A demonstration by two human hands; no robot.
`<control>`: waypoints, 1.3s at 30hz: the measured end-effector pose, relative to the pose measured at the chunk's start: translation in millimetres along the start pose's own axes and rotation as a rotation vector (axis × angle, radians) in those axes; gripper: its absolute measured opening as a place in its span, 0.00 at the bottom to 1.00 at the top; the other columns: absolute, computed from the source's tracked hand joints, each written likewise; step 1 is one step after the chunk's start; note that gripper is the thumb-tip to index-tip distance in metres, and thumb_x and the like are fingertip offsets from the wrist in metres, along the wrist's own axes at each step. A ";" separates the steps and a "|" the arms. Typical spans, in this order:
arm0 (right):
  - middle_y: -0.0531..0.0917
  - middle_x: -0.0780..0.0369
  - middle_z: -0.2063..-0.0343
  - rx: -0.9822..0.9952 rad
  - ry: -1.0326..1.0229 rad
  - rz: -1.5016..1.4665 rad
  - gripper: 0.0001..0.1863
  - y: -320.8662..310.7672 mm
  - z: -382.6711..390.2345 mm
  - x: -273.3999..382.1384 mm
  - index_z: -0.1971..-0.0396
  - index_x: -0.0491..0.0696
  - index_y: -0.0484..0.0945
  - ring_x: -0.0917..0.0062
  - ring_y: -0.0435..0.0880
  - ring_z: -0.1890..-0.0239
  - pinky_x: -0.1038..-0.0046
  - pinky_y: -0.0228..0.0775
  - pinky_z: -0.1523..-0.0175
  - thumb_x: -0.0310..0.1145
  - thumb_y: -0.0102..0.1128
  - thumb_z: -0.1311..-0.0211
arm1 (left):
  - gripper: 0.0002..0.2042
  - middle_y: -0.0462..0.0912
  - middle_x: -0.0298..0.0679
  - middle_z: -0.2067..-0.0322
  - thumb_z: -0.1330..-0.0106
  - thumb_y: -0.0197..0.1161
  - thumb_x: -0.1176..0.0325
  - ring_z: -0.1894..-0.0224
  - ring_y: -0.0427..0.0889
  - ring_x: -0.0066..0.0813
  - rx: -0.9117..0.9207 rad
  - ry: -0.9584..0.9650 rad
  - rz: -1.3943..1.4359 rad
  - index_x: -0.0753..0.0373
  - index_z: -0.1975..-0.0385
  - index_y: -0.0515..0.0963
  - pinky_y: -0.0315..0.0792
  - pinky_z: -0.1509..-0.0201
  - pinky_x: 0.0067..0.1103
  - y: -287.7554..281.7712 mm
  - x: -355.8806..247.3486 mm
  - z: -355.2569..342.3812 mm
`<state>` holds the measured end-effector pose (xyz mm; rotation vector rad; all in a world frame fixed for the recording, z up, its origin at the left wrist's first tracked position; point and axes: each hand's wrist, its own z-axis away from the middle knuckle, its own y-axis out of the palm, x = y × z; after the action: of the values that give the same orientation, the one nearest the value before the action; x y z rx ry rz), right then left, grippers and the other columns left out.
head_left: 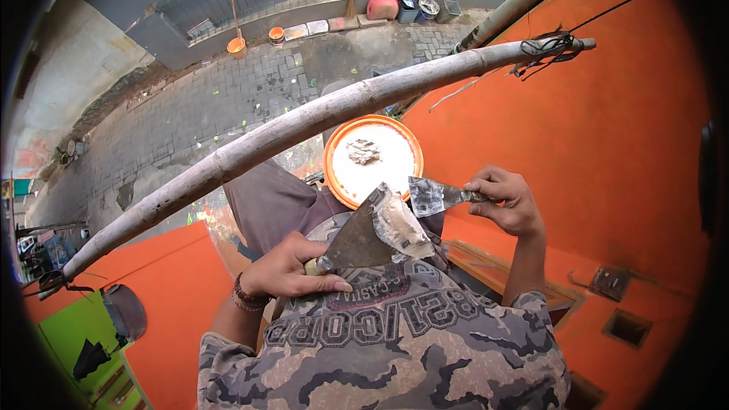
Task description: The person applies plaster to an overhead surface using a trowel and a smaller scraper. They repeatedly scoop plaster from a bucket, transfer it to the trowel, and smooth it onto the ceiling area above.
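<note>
My left hand [292, 269] is closed round the handle of a wide putty knife [353, 239], held in front of my chest. A thick ridge of whitish putty [401, 224] lies along the far right edge of its blade. My right hand [507, 201] grips a narrower putty knife [433, 195] by its handle, its blade smeared with white and pointing left. The two blades are close together; I cannot tell whether they touch. Just beyond them stands an orange-rimmed bucket [418, 144] with a white top, and a grey lump of putty [363, 152] on it.
A bamboo pole [304, 118] runs across in front of me, tied with dark cord [550, 49] at its right end. An orange wall [585, 129] rises on my right. Far below lies a paved lane [228, 106] with an orange bucket [237, 47] and several containers along a grey wall.
</note>
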<state>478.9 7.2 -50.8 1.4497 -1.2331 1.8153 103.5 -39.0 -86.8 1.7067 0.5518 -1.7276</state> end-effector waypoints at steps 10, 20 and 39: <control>0.79 0.56 0.74 -0.051 0.140 -0.620 0.28 20.8 19.5 -22.2 0.50 0.32 0.74 0.79 0.71 0.80 0.77 0.62 0.78 0.45 0.59 0.34 | 0.14 0.82 0.31 0.75 0.39 0.71 0.65 0.71 0.72 0.10 -0.265 -0.282 -0.075 0.65 0.58 0.82 0.70 0.67 0.16 8.8 -12.4 -15.9; 0.79 0.56 0.68 -0.144 0.125 -0.523 0.27 40.7 2.8 -29.8 0.51 0.34 0.76 0.76 0.76 0.70 0.76 0.67 0.69 0.46 0.60 0.35 | 0.13 0.75 0.25 0.78 0.40 0.71 0.63 0.74 0.66 0.11 -0.142 -0.287 0.087 0.65 0.62 0.82 0.64 0.70 0.15 0.8 -5.0 -17.6; 0.80 0.59 0.67 -0.043 -0.015 -0.250 0.16 48.2 -5.2 -29.9 0.56 0.38 0.82 0.76 0.78 0.65 0.76 0.68 0.59 0.24 0.69 0.47 | 0.11 0.71 0.25 0.83 0.41 0.72 0.65 0.78 0.63 0.11 -0.092 -0.118 0.180 0.67 0.70 0.80 0.60 0.74 0.16 -3.4 14.0 -12.2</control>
<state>445.8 -6.1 -95.3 1.5215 -1.0394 1.6050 110.6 -30.3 -102.0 1.5302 0.4047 -1.6365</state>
